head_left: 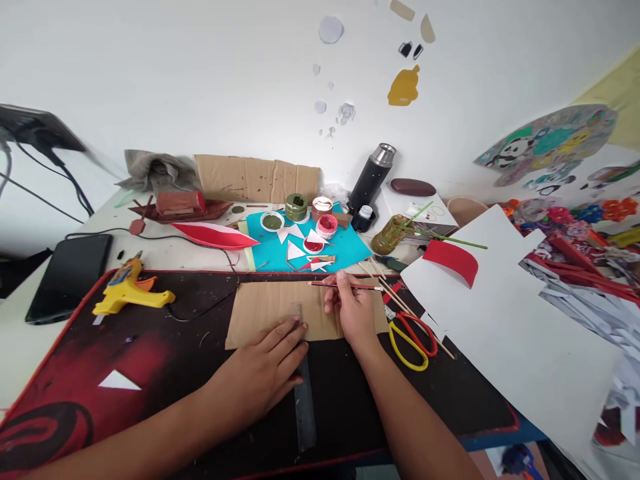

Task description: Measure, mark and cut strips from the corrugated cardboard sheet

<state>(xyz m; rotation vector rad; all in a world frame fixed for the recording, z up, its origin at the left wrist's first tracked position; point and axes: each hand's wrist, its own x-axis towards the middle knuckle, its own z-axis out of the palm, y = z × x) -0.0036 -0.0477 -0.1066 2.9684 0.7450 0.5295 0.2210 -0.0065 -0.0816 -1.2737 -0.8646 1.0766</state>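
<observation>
Left hand [265,363]: positioned at lower centre of the frame, palm down; fingers extended side by side, not curled around anything, their tips resting on the ruler [306,417]; the ruler stands nearly vertical in the frame, its upper end lying over the cardboard piece [260,307] and its lower end over the dark mat [200,380].

Right hand [354,312]: positioned just right of centre; thumb and fingers closed on the pencil [367,287]; the pencil lies crosswise, one end directed left over the cardboard piece, the white end directed right; the cardboard piece is at the centre of the frame, flat on the mat, partly covered by both hands.

Surrounding items, right of centre: scissors [417,367] with yellow and red handles, lying near the right wrist; thin wooden sticks [443,347] beside them; a large white sheet [525,327] at the right, with a curved red strip [453,261] on its upper left part.

Upper centre: blue sheet [353,248] bearing paint containers and white paper scraps; a glass jar [386,240] just to its right, with green sticks in it.

Left side: yellow glue gun [127,293] on the mat; white paper triangle [120,381] below it.
</observation>
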